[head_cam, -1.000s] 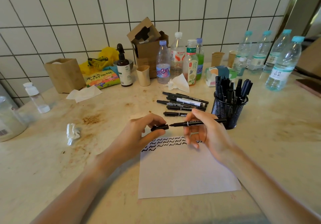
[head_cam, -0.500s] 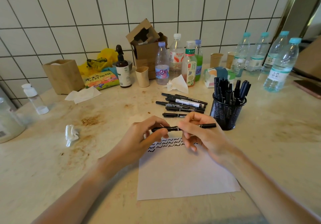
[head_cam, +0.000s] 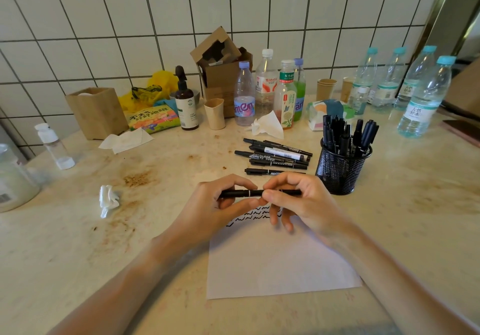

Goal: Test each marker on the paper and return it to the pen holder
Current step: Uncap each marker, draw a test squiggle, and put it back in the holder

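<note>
Hands meet over the paper (head_cam: 280,264): left hand (head_cam: 220,210) and right hand (head_cam: 301,204) both pinch one black marker (head_cam: 253,193) level between curled fingers, above the squiggles; loose markers (head_cam: 275,155) lie beside the holder (head_cam: 340,171) on the counter (head_cam: 78,243)

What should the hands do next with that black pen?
Probably carry the marker right and drop it into the pen holder. Both the left hand and right hand hold it level, its cap looks on, and squiggles already mark the paper.
</note>
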